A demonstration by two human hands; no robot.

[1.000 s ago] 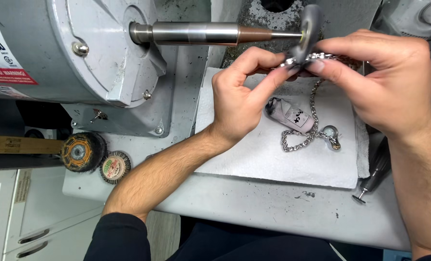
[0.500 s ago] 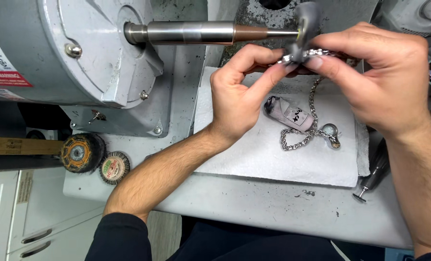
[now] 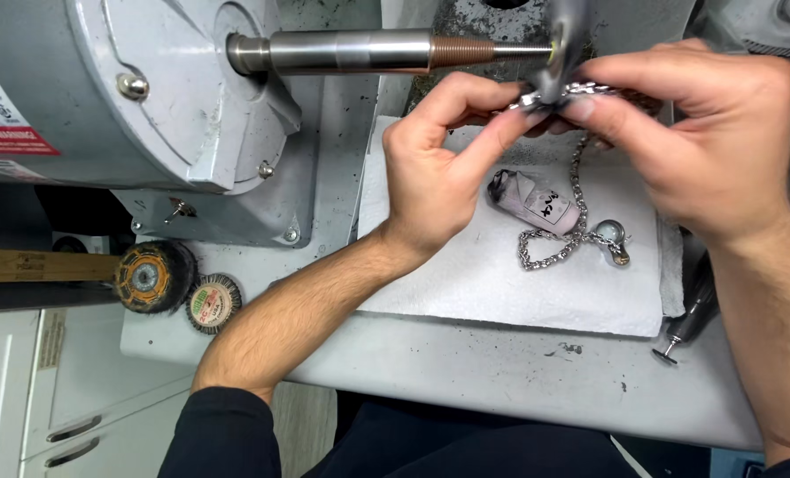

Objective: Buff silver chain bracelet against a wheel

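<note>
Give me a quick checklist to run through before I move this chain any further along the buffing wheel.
1. Both hands grip the chain: ok, left hand and right hand pinch the silver chain.
2. Fingertips away from the buffing wheel: not ok, right beside it.
3. Loose chain end under control: not ok, it dangles onto the white paper towel.
4. Wheel seated on the tapered spindle: cannot tell.
5. Sleeves back: ok, forearms bare.
</note>
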